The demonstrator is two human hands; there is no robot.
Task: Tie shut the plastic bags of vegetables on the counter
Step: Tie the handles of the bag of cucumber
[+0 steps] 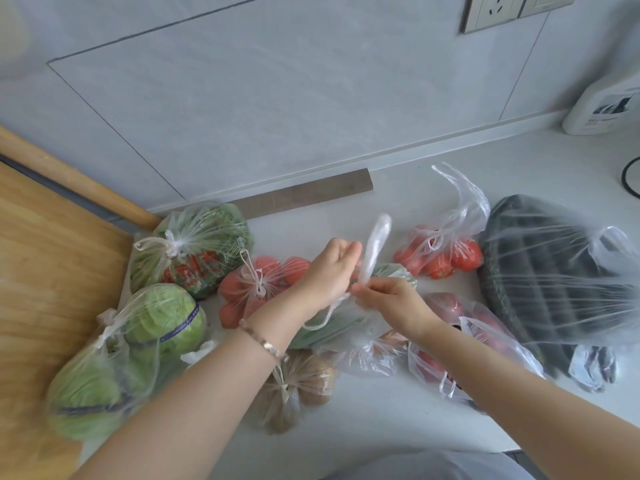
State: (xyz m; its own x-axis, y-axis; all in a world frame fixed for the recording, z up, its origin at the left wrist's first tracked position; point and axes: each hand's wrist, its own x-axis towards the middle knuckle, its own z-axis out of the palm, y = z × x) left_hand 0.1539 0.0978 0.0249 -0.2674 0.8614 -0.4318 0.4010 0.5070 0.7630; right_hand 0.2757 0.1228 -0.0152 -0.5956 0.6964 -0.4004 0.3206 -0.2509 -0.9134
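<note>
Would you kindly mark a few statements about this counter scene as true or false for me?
1. The left hand and the right hand hold the bag handles of the green vegetable bag. True.
2. The cabbage bag is open. False: its top is knotted.
3. The bracelet is on the right wrist. False: it is on the left wrist.
4. The leafy greens bag is knotted shut. True.

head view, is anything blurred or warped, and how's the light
Head view: the twisted bag handle held by the left hand and right hand is smeared by motion; head view: lines on the wall slant and the cabbage bag at the corner looks stretched by the wide lens; head view: light is soft and even, no harsh glare.
</note>
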